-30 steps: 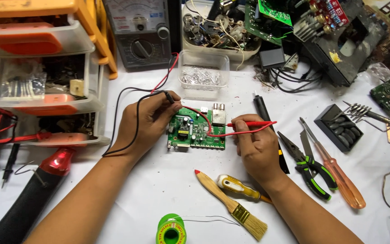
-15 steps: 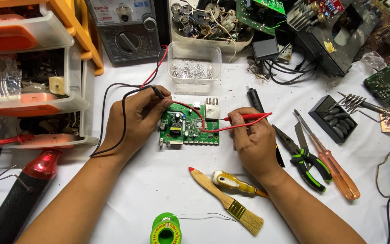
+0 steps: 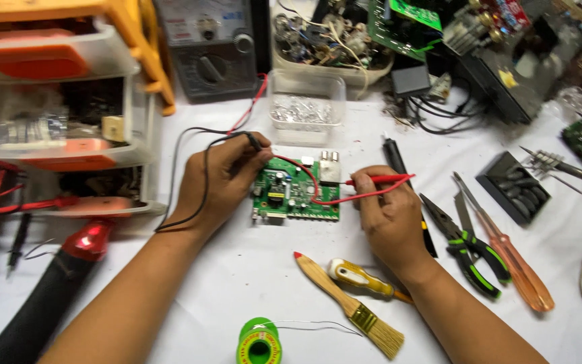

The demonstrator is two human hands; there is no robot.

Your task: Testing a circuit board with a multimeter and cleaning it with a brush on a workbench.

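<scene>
**Probes hold on the board**

Since half a second ago we see little change: both hands stay put. Our left hand point(image 3: 220, 178) pinches the black probe point(image 3: 254, 141) at the green circuit board point(image 3: 296, 192), which lies mid-surface, long axis left-right. Our right hand point(image 3: 389, 219) pinches the red probe point(image 3: 378, 180), lying level, tip pointing left toward the board.

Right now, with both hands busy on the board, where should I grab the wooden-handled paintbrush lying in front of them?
Grip the wooden-handled paintbrush at mid-handle, between its red tip and the metal ferrule. It lies flat and slanted, bristles toward the near right. Come from above on its near-left side: the yellow-handled screwdriver lies close along its far side, and the right hand is just beyond.
</scene>
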